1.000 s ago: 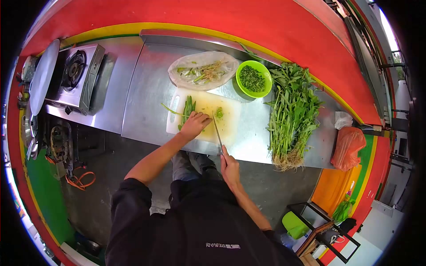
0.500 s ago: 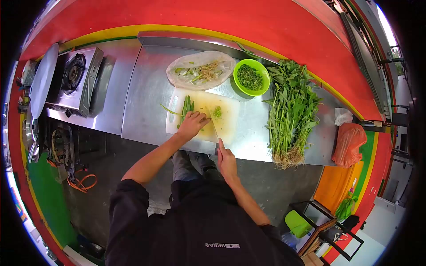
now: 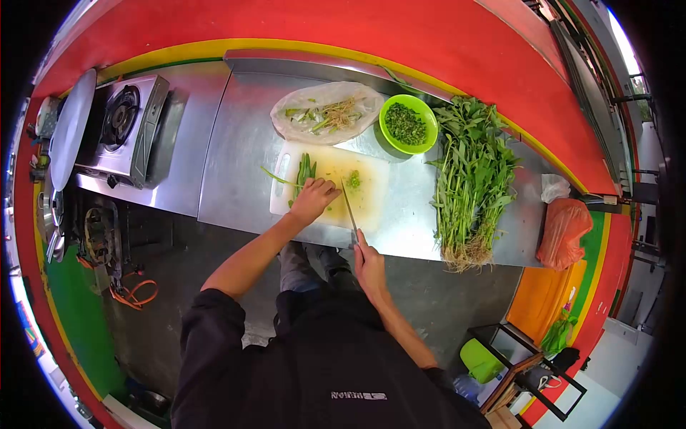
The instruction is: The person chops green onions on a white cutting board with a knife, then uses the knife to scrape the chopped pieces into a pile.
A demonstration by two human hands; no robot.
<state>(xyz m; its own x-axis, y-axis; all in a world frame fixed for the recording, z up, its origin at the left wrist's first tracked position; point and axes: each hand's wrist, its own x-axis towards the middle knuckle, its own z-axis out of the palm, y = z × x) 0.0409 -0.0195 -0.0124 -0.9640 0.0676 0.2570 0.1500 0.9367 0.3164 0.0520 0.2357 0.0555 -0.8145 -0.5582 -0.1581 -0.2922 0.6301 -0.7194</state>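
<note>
My left hand (image 3: 314,199) is closed over long green vegetable stalks (image 3: 306,169) on a white cutting board (image 3: 371,204), pressing them down with bent fingers. In my right hand (image 3: 368,262) is the handle of a knife (image 3: 349,206), its narrow blade pointing away from me across the board, just right of the left fingertips. A small heap of chopped green pieces (image 3: 354,179) lies right of the blade. Thin stalk ends stick out left of the bunch. What exactly the left fingertips cover is hidden.
Behind the board sit a plastic bag of rooty trimmings (image 3: 325,114) and a lime-green bowl of chopped greens (image 3: 407,123). A large bunch of leafy greens (image 3: 473,179) lies to the right, beyond it a red plastic bag (image 3: 564,232). A gas stove (image 3: 125,125) stands left.
The knife has shifted slightly right and its blade now stands a little apart from the left fingertips. My left hand stays on the stalks. The whole view has moved very slightly.
</note>
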